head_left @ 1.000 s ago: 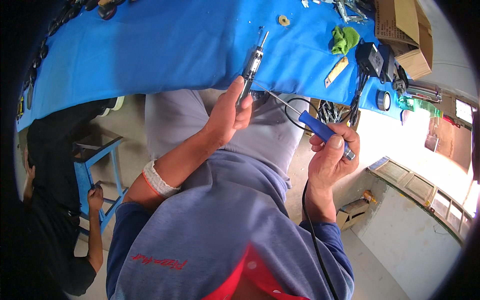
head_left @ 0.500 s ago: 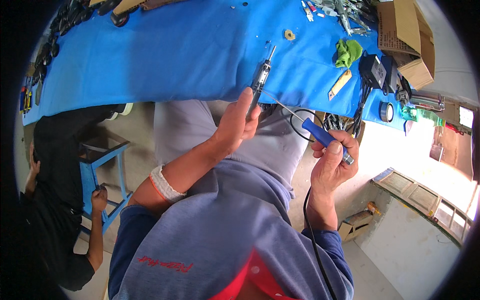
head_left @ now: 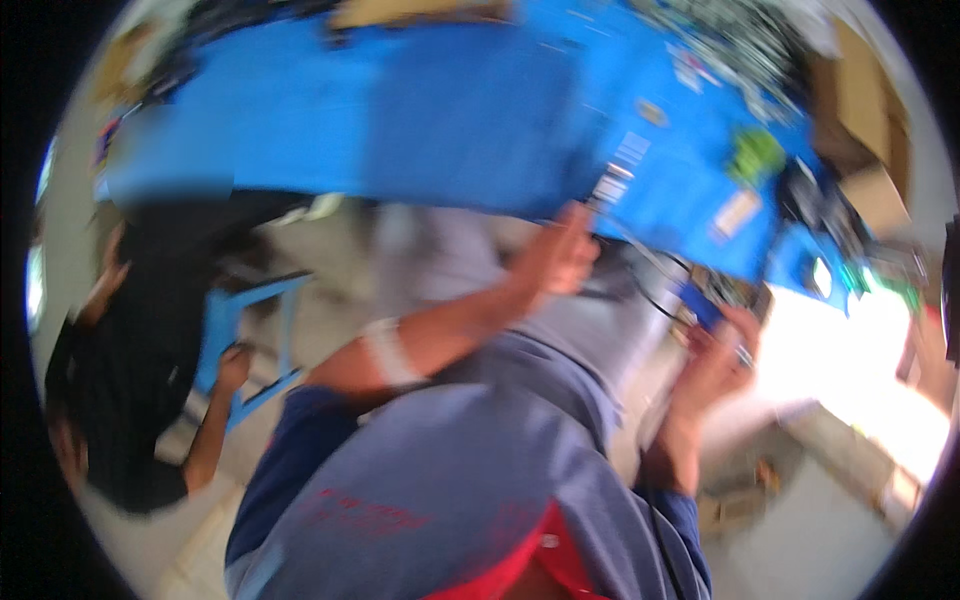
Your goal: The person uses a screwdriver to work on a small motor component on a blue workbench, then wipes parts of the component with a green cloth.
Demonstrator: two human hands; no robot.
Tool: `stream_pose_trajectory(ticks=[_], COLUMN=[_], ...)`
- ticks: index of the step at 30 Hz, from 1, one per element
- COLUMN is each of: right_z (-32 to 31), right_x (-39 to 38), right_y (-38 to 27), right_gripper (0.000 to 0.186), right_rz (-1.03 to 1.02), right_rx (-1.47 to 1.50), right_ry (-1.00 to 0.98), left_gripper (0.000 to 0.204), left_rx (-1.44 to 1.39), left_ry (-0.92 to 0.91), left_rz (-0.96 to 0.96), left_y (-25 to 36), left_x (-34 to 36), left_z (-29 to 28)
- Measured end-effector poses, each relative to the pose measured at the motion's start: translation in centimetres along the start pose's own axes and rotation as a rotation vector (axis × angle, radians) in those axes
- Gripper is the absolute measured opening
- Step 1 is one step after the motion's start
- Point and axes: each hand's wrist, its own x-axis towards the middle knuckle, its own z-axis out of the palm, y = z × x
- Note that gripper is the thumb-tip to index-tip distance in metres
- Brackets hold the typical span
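Beyond your hands spreads the blue table cloth (head_left: 470, 120); held apart, your right hand (head_left: 718, 355) is clamped around the blue-handled screwdriver (head_left: 700, 306), and your left hand (head_left: 562, 258) grips a slim dark-and-silver part (head_left: 611, 186) jutting ahead of its fingers. You seem to be working that part with the screwdriver; blur hides whether the tip touches, so the next move likely calls for steadying the left and aligning the shaft.
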Motion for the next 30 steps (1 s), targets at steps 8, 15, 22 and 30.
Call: stream_pose_trajectory(ticks=[8, 15, 22, 30], right_z=[-0.6, -0.2, 4.1, 8.4], right_x=[1.6, 2.4, 5.4, 6.3], right_y=[1.4, 1.0, 2.4, 0.1], right_gripper=[0.048, 0.047, 0.042, 0.042], right_rz=[-0.034, 0.112, -0.025, 0.026], right_rx=[0.108, 0.208, 0.291, 0.383], right_ry=[0.026, 0.044, -0.048, -0.206], left_gripper=[0.060, 0.064, 0.063, 0.064], left_rx=[0.119, 0.077, 0.121, 0.365], left_ry=[0.096, 0.137, 0.102, 0.038], left_rz=[0.075, 0.133, 0.156, 0.214], left_y=[0.8, 0.1, -1.0, -2.0], left_x=[-1.6, -1.0, -0.5, -1.8], left_z=[3.5, 3.7, 4.0, 6.1])
